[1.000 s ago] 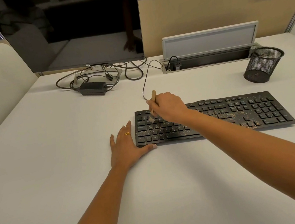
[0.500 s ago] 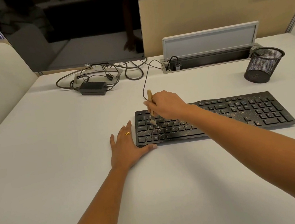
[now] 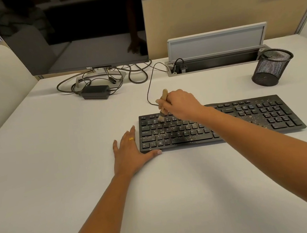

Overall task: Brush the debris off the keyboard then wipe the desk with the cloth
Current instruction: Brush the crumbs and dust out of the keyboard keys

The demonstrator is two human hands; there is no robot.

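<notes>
A black keyboard (image 3: 254, 116) lies on the white desk (image 3: 56, 146), speckled with pale debris over its middle and right keys. My right hand (image 3: 181, 104) grips a small wooden-handled brush (image 3: 163, 100) held nearly upright. Its bristles touch the upper-left key rows. My left hand (image 3: 129, 153) rests flat on the desk at the keyboard's left end, thumb against the front edge. No cloth is in view.
A dark monitor (image 3: 70, 30) stands at the back left, with tangled cables and a black power adapter (image 3: 95, 92) under it. A cable box with raised lid (image 3: 216, 51) sits behind the keyboard. A black mesh cup (image 3: 271, 67) stands at the back right.
My right hand has moved the brush a little to the left and up, from the middle-left keys to the top-left rows. My left hand has stayed in place.
</notes>
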